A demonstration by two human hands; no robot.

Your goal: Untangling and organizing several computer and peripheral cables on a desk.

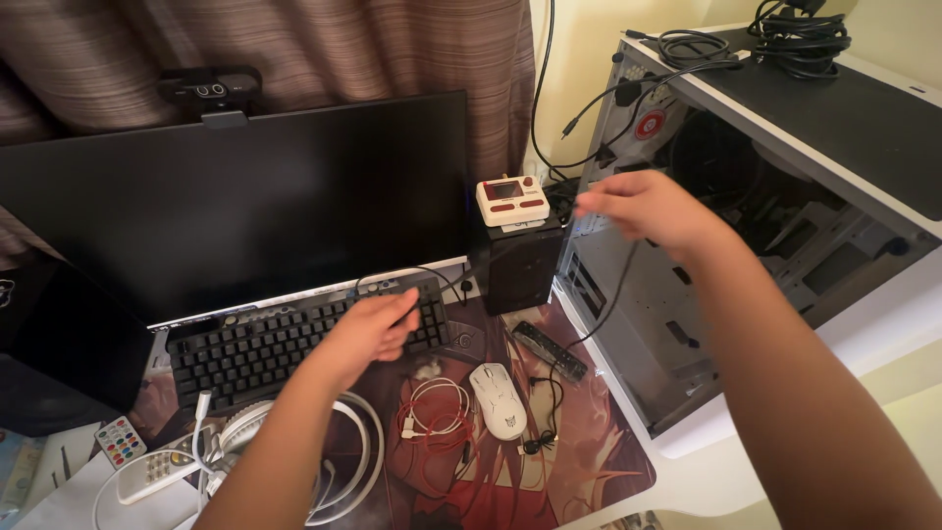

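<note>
My left hand [368, 334] lies with loosely curled fingers on the right end of a black keyboard [245, 353] and holds nothing. My right hand [643, 211] is raised and blurred in front of the open side of a white computer case [785, 245], fingers pointing left toward a small white and red gadget [512, 201] on a dark box [523, 260]. A thin black cable [608, 304] hangs from just below that hand down to the desk mat. I cannot tell whether the fingers hold it.
A dark monitor [245, 206] with a webcam [211, 93] stands behind the keyboard. On the patterned desk mat [589, 442] lie a white mouse [498, 397], a red and white cable coil [437, 412], a black remote [549, 351] and white headphones [343, 461]. Coiled black cables [800, 39] sit on the case.
</note>
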